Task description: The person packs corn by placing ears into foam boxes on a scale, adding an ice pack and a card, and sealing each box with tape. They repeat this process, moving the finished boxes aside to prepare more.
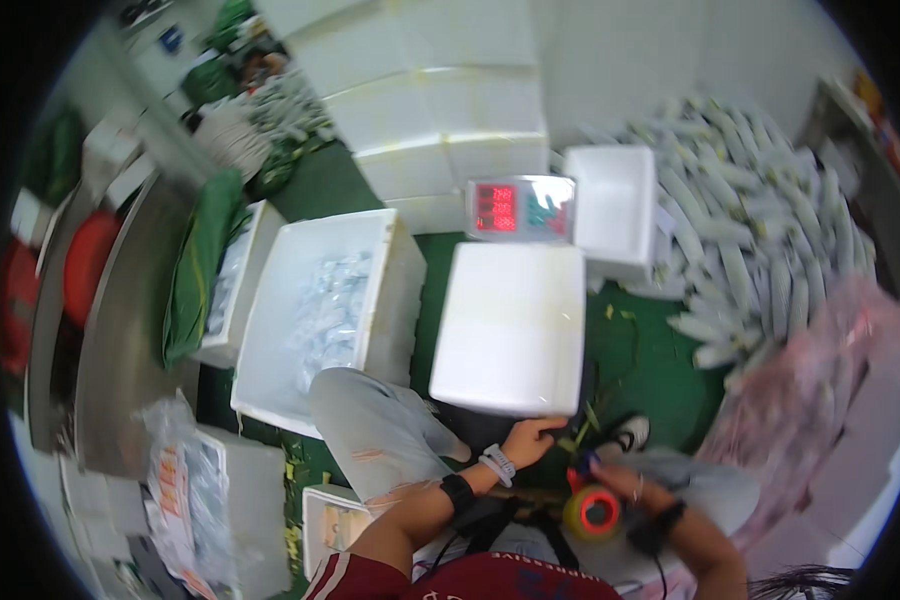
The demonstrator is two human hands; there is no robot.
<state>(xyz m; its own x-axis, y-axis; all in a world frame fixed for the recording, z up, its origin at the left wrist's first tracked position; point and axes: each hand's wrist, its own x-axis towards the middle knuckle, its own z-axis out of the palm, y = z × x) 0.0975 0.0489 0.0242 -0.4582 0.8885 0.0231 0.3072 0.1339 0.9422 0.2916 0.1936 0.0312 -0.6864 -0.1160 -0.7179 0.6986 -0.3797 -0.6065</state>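
Observation:
A closed white foam box (508,330) stands in front of me on the dark base of a digital scale, whose lit display panel (521,208) shows just behind it. My left hand (529,442) is at the box's near edge, and its extended finger appears to touch that edge. Whether the other fingers grip anything is hidden. In my right hand (619,480) is a tape dispenser with a red core and a roll of yellowish packing tape (594,511). It hangs low in front of my lap, apart from the box.
Long vegetables in white sleeves (750,217) are heaped at the right beside an open foam box (613,202). To the left, a large foam box (307,315) holds clear bags. Stacked foam boxes (435,105) line the wall. Another person (229,142) crouches at the back left.

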